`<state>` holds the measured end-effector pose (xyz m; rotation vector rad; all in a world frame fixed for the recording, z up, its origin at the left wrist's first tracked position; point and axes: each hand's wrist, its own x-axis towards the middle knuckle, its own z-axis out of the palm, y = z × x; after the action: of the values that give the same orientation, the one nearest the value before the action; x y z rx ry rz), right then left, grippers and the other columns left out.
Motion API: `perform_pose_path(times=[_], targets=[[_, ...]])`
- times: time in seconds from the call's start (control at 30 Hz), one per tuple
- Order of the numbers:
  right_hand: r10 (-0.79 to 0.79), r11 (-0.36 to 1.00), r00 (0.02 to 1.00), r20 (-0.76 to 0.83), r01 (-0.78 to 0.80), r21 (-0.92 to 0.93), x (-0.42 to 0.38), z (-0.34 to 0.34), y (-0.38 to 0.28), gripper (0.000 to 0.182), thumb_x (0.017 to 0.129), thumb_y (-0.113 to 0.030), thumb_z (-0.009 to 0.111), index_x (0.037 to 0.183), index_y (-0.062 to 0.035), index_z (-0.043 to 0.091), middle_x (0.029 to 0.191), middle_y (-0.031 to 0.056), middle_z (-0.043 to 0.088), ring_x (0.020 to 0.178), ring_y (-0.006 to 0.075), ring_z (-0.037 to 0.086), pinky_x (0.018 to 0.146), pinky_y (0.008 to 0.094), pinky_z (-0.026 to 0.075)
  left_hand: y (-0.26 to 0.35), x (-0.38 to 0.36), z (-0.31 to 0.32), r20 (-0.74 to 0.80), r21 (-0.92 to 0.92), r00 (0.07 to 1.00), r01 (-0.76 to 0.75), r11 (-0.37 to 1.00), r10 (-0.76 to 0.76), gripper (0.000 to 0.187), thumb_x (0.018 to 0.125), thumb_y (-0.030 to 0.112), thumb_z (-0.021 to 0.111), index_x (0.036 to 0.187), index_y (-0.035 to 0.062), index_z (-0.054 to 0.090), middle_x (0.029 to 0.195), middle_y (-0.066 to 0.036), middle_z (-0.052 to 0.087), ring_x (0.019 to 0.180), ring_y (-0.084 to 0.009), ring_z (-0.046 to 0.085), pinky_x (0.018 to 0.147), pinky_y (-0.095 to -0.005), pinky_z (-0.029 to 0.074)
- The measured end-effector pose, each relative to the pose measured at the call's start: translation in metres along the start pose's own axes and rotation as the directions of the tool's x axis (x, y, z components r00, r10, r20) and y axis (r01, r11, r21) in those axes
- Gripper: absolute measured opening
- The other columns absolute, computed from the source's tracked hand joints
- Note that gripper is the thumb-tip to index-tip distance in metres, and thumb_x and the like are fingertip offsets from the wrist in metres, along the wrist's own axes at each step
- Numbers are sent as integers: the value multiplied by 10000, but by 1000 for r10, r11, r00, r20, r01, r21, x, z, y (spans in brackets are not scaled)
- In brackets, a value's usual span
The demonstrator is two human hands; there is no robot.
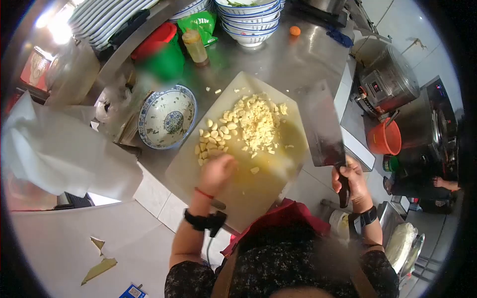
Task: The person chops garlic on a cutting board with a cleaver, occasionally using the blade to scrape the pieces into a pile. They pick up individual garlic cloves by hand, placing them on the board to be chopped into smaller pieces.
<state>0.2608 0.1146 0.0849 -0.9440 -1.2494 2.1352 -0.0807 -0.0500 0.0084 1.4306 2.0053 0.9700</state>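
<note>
My right hand [354, 180] grips the dark handle of a cleaver [322, 124], its broad blade raised off the right edge of the cutting board [218, 196]. Chopped garlic [256, 121] is heaped on the upper part of the board. To the left of that heap lie several whole peeled garlic cloves [211, 139]. At the lower edge of the cloves is my left hand [218, 173], blurred and with its fingers curled in; whatever they may hold is hidden. A single flat piece of garlic [255, 170] lies apart, right of my left hand.
A blue-and-white bowl [168, 116] with dark green bits inside stands left of the board. Behind it are a sauce bottle [195, 47], a green packet [198, 25] and stacked bowls [251, 22]. An orange bucket [384, 137] and a large cooker [390, 79] stand to the right.
</note>
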Motion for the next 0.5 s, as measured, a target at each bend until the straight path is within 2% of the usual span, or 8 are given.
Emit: perform_pose_path(times=[0.03, 0.1, 0.13, 0.23, 0.33, 0.4, 0.47, 0.5], targets=[[18, 1000, 1000, 2, -18, -9, -2, 8, 0, 320, 857, -126, 526, 1148, 5, 541, 731, 96, 567, 488, 146, 501, 433, 261, 434, -6, -4, 27, 25, 23, 988, -151, 988, 151, 161, 814, 133, 614, 955, 55, 621, 950, -149, 596, 788, -348, 591, 660, -413, 484], [47, 999, 999, 15, -47, 15, -7, 13, 4, 537, 860, -135, 540, 1371, -18, 424, 733, 80, 551, 510, 145, 492, 490, 250, 435, 0, -7, 62, 30, 87, 978, -209, 974, 207, 165, 818, 115, 610, 969, 48, 615, 937, -151, 599, 791, -345, 595, 668, -408, 486], [50, 999, 999, 11, -50, 10, -8, 15, 7, 537, 860, -135, 540, 1371, -18, 424, 733, 80, 551, 510, 145, 492, 490, 250, 435, 3, -8, 73, 40, 150, 963, -269, 951, 266, 171, 822, 97, 607, 983, 41, 609, 924, -153, 603, 794, -342, 599, 676, -404, 488], [-62, 927, 996, -71, 84, 366, -11, 11, 21, 599, 902, -196, 548, 1447, -141, 305, 681, 64, 498, 480, 144, 458, 437, 263, 400, 3, -1, 89, 99, 108, 973, -220, 969, 210, 160, 820, 66, 577, 975, 34, 601, 967, -166, 588, 883, -371, 572, 725, -423, 481], [11, 924, 1000, -15, -4, 383, -21, 7, 13, 637, 902, -202, 568, 1465, -183, 270, 652, 56, 481, 446, 138, 427, 415, 261, 378, 17, 26, 113, 60, 68, 989, -139, 988, 135, 190, 808, 46, 583, 997, 37, 606, 977, -170, 595, 922, -362, 568, 770, -404, 483], [29, 999, 996, -84, -30, -14, -32, 4, 30, 673, 921, -160, 548, 1495, -186, 197, 605, 11, 438, 450, 115, 434, 426, 242, 370, 31, 32, 112, 13, 50, 984, -179, 983, 179, 201, 799, 38, 588, 998, 37, 615, 995, -171, 600, 941, -366, 567, 792, -405, 482], [29, 988, 999, -22, -32, -148, -41, -4, 44, 669, 919, -80, 528, 1496, -174, 203, 618, -15, 427, 483, 87, 431, 452, 231, 364, 42, 36, 97, -37, 35, 977, -211, 977, 212, 212, 789, 30, 594, 999, 37, 625, 1013, -171, 604, 960, -369, 566, 814, -406, 480], [30, 989, 999, -20, -33, -143, -45, -6, 47, 669, 919, -80, 528, 1496, -174, 203, 618, -15, 427, 483, 87, 431, 452, 231, 364, 41, 38, 82, -93, 158, 976, -183, 970, 199, 223, 779, 29, 605, 999, 37, 634, 1029, -171, 607, 984, -373, 562, 828, -411, 478]])
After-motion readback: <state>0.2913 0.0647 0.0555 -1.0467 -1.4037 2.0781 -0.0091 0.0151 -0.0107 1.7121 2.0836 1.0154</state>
